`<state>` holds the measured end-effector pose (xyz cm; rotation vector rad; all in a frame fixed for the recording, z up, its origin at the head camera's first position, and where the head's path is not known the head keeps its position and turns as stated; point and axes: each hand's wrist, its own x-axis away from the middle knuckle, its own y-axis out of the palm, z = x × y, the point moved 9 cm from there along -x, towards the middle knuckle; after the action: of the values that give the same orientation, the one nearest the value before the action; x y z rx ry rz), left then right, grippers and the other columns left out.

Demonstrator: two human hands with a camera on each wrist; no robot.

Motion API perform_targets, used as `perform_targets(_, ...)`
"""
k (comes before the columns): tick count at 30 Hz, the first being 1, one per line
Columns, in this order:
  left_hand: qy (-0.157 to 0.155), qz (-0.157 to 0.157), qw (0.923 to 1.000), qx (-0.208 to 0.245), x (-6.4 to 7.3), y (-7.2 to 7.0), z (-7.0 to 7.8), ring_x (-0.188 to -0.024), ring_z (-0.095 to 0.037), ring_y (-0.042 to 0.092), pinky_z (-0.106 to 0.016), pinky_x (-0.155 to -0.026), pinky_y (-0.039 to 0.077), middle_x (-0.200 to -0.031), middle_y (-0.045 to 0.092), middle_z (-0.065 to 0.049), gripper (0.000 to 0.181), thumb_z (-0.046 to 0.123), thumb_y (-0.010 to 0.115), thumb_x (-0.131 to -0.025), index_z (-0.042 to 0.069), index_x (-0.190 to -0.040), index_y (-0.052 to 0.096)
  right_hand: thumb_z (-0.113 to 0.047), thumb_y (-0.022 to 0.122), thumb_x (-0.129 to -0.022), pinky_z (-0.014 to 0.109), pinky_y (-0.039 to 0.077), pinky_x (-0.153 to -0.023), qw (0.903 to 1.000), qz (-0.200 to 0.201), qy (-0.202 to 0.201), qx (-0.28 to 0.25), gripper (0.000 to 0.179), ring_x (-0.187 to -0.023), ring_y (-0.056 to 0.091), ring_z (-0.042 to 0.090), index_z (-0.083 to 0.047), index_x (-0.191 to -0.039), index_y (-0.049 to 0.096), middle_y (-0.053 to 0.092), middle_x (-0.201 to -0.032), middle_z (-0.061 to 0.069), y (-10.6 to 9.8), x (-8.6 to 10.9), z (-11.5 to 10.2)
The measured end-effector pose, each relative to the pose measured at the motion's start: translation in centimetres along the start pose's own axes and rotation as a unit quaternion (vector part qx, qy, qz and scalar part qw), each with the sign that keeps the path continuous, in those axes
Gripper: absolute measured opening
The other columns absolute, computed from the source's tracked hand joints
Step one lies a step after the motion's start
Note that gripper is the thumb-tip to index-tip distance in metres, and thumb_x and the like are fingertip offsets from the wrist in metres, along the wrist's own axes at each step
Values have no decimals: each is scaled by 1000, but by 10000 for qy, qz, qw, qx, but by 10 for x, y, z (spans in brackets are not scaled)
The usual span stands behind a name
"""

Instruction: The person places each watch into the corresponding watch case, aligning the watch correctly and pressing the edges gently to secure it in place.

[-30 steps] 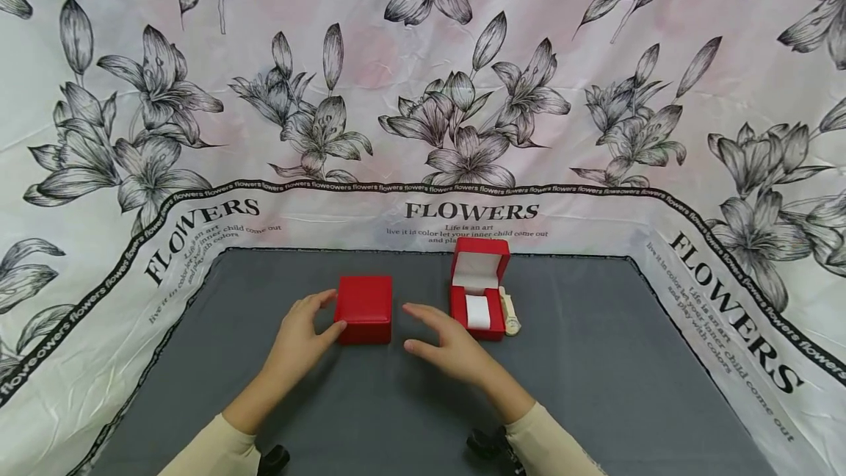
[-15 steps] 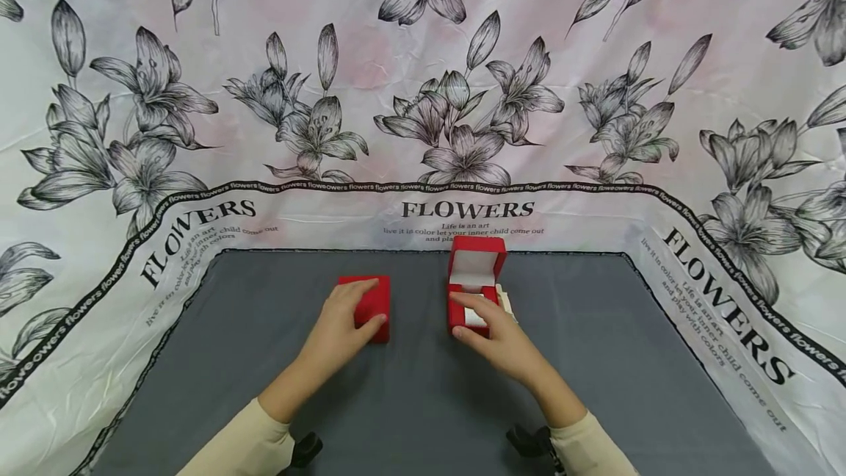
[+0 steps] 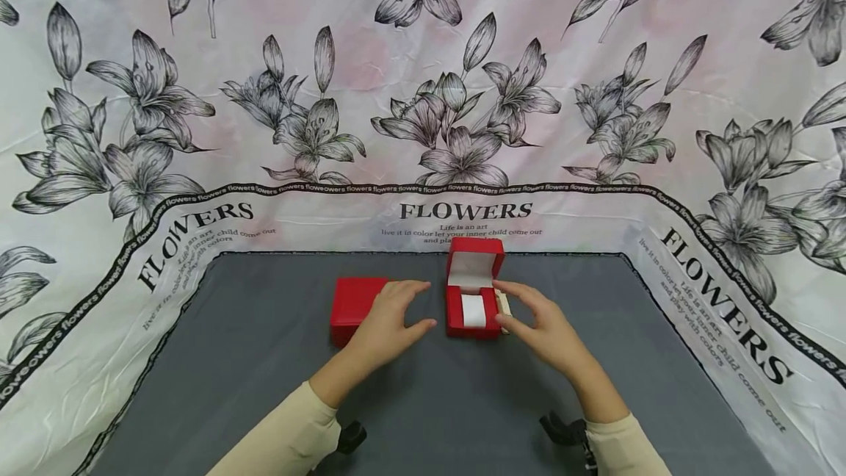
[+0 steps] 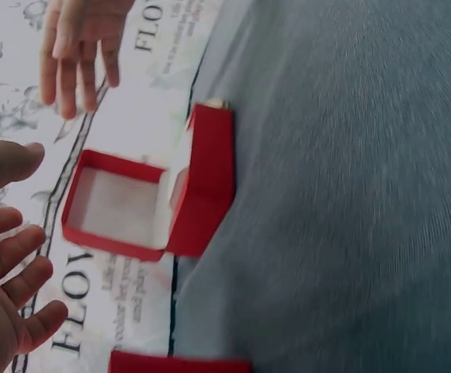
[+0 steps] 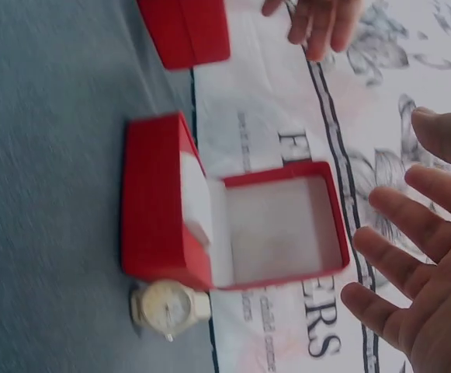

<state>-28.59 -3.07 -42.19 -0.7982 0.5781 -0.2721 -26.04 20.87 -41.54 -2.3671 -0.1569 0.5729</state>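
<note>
An open red watch box stands on the grey cloth, lid tipped back, with a white cushion inside. Against its right side lies a cream wristwatch, partly covered by my right hand in the head view. That hand hovers just right of the box, fingers extended and holding nothing. My left hand is left of the open box, apart from it, with fingers spread and nothing in them. Behind the left hand sits a closed red box, partly hidden in the head view.
Grey cloth covers the tabletop around the boxes. Past its far edge rises a white flower-printed sheet with lettering. The open box's lid stands near that edge. Black straps are on both wrists.
Both hands have moved rightward: the left from beside the closed box, passing over it, to the gap between boxes; the right from left of the open box to its right side. The boxes stay put.
</note>
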Motion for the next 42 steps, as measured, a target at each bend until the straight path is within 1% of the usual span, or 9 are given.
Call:
perform_targets(5,-147,-399,9991,29,-4,29,4,-133,-22,46,-52,-107,40,-145,57,-2,64,33,81,-88,15,-145,56,-28,70,-99,65,40,-108,9998,-24,120,175,54,-142,46,32,-19,-149,53,54,-150,5,-7,6,12)
perform_targets(9,-36,-434,9991,6,-21,40,8,-136,-23,43,-51,-106,37,-147,55,-1,66,35,81,-88,15,-145,56,-29,71,-98,65,38,-109,9998,114,124,144,55,-143,44,33,-20,-149,54,53,-151,5,-16,5,19)
perform_targets(13,-26,-598,9982,50,-39,59,6,-138,-24,40,-50,-108,35,-150,53,-2,68,39,80,-88,14,-147,55,-23,76,-94,63,38,-110,9996,162,98,187,59,-142,45,32,-21,-149,54,53,-151,5,-22,4,23)
perform_targets(16,-65,-736,9972,101,-47,75,5,-137,-23,40,-50,-109,35,-149,54,-1,67,39,80,-88,16,-146,55,-22,78,-92,62,39,-110,9994,152,112,275,61,-142,46,33,-19,-149,54,54,-151,6,-23,4,27)
perform_targets(20,-100,-869,9962,34,-52,89,0,-134,-21,42,-47,-107,35,-148,55,2,67,39,81,-87,20,-146,56,-21,79,-92,62,39,-109,9993,173,142,302,61,-141,47,34,-15,-148,55,54,-150,8,-23,3,32)
perform_targets(29,-134,-1208,9909,-576,-71,104,-13,-129,-23,45,-43,-102,36,-146,58,-2,70,39,81,-86,16,-147,55,-16,78,-91,61,39,-110,9991,191,290,263,59,-140,47,33,-14,-146,57,55,-149,10,-18,1,51)
perform_targets(34,-126,-1400,9877,-683,-82,108,-18,-120,-21,49,-41,-97,37,-139,63,-2,68,35,84,-84,16,-144,59,-16,78,-92,61,40,-110,9989,150,395,214,57,-140,47,33,-13,-145,58,56,-148,10,-15,0,60)
perform_targets(37,-199,-1527,9854,-722,-86,110,-22,-117,-21,49,-40,-95,37,-136,64,0,68,36,85,-83,17,-144,60,-18,77,-93,61,40,-111,9986,81,487,196,56,-140,47,32,-15,-145,58,56,-148,8,-13,-1,67)
perform_targets(42,-347,-1710,9831,-555,-91,112,-25,-114,-21,49,-41,-96,37,-130,66,-1,67,37,87,-81,17,-140,63,-17,77,-93,60,38,-112,9981,32,599,111,55,-141,47,31,-17,-144,59,56,-148,8,-13,-2,80)
